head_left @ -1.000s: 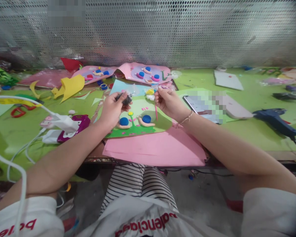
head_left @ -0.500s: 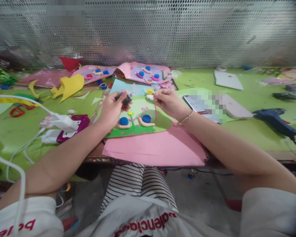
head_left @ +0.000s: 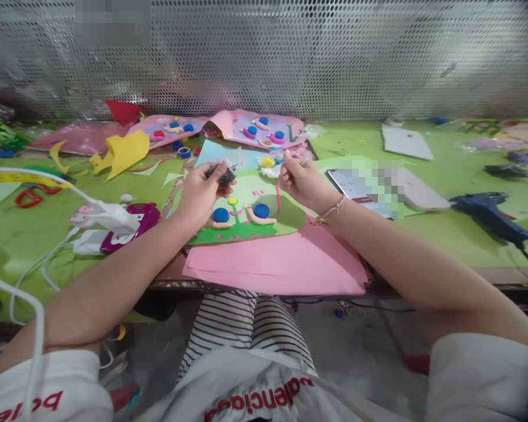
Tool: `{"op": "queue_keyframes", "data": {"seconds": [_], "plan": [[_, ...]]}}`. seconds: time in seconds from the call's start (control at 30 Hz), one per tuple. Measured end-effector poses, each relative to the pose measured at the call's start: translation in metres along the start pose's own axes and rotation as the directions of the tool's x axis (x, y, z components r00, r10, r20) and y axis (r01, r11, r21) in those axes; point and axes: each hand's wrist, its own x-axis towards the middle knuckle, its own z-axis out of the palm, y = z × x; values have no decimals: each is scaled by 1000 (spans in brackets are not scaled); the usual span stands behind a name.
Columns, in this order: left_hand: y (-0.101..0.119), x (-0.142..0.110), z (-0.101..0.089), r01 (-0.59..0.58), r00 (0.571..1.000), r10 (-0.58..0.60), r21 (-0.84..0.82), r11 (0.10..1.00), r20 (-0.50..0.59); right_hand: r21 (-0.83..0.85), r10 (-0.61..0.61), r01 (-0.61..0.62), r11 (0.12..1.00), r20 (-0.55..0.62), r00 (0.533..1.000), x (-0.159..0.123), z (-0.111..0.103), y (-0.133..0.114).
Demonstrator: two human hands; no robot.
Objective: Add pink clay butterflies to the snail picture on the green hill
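My left hand (head_left: 201, 192) is closed round a small dark lump in clear wrap (head_left: 222, 174), held above a green craft card (head_left: 246, 220). The card carries two snails with blue caps (head_left: 261, 211) and a small flower. My right hand (head_left: 303, 180) is pinched shut on a thin pink stick (head_left: 278, 197) that hangs down over the card, its fingertips close to small bits of yellow and white clay (head_left: 269, 166). Both hands hover a short way apart over the card's far edge.
Pink paper sheets (head_left: 281, 264) lie under the card at the table's near edge. A phone (head_left: 356, 186), a blue glue gun (head_left: 490, 215), a charger with white cables (head_left: 103, 217), red scissors (head_left: 33, 196), yellow scraps (head_left: 121, 152) and other snail cards (head_left: 264, 129) surround it. Perforated metal mesh backs the table.
My right hand has shifted slightly right and up with the pink stick. My left hand keeps the dark lump in the same place.
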Motion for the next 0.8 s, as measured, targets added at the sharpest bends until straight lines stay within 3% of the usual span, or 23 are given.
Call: {"op": "queue_keyframes", "data": {"seconds": [0.2,0.57,0.8], "plan": [[2,-2,2,13,1000,-13,20,1000,-3,50,-5,1,999,84,996,-1,-3,0],[3,-2,2,21,1000,-21,16,1000,-8,76,93,-96,992,36,995,-7,3,-10],[3,-2,2,16,1000,-16,20,1000,-7,78,48,-54,995,89,995,-3,-4,-4]]}}
